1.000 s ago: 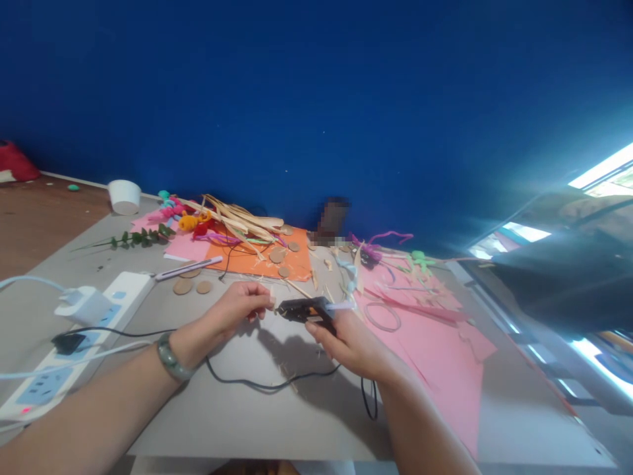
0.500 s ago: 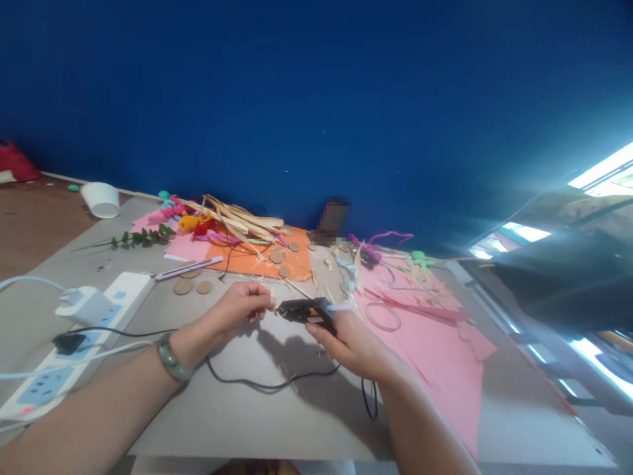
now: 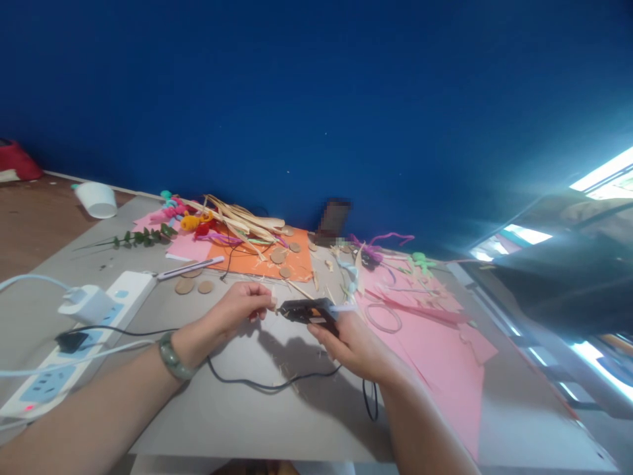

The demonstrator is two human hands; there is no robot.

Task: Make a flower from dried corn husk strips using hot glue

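Glue gun [image 3: 307, 310] is gripped by the curled right hand [image 3: 352, 343], long axis directed left toward the chip [image 3: 273, 302] pinched by the left hand [image 3: 241, 309]; contact is unconfirmed.

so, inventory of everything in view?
Glue gun: 1, black, centre
Small piece: 1, pale, centre
Power strip: 1, white, left
Plugs: 2, white and black, left
Cup: 1, white, far left
Sprig: 1, green, left
Discs: several, tan, centre
Orange sheet: 1, back
Pink sheets: several, mostly right
Dry strips: bundle, beige, back
Craft bits: many, mixed, back
Slim tool: 1, pale, left
Cords: several, black, white, left
Table: 1, grey, beneath
Wall: 1, blue, behind
Bracelet: 1, green, left wrist
Left hand: 1, pinching small piece
Right hand: 1, gripping glue gun
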